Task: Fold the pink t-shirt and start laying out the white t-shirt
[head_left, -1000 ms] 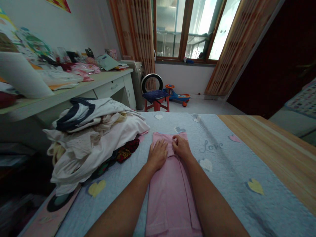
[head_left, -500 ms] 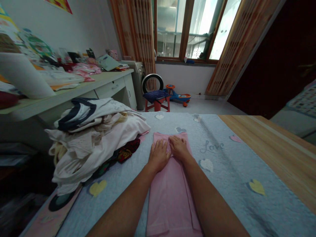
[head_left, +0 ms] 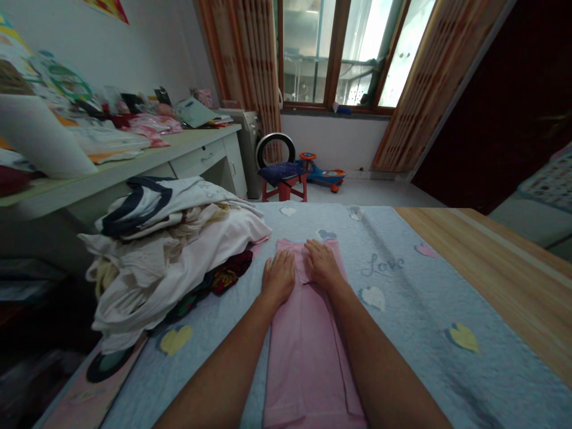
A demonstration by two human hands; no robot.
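Nearest my view, the loose layered end of the pink cloth (head_left: 306, 363) runs down to the bottom edge, lengthwise between the left forearm (head_left: 223, 357) and the right forearm (head_left: 379, 345). It lies on a blue heart-patterned cover (head_left: 415, 357), mostly flat, with layers showing along its right side.

Both arms reach forward from the bottom of my view, converging on the cloth's far end. There the left hand (head_left: 279, 279) is palm down over the left edge, fingers stretched ahead and close together, gripping nothing that I can make out. Beside it, not touching, the right hand (head_left: 322, 263) is also palm down, fingers extended with a slight bend; its thumb is hidden, but I see no pinch. Between them shows a short band (head_left: 300, 273) of the cloth, its near edge a little crooked.

I read the step in hand as pressing that band smooth; the next move, I'd judge, calls for light, even palms so the layers don't slip.

Farther off to the left sits a heap of clothes (head_left: 214, 235), well apart from the right hand; beyond the cover stands a red stool (head_left: 285, 192).
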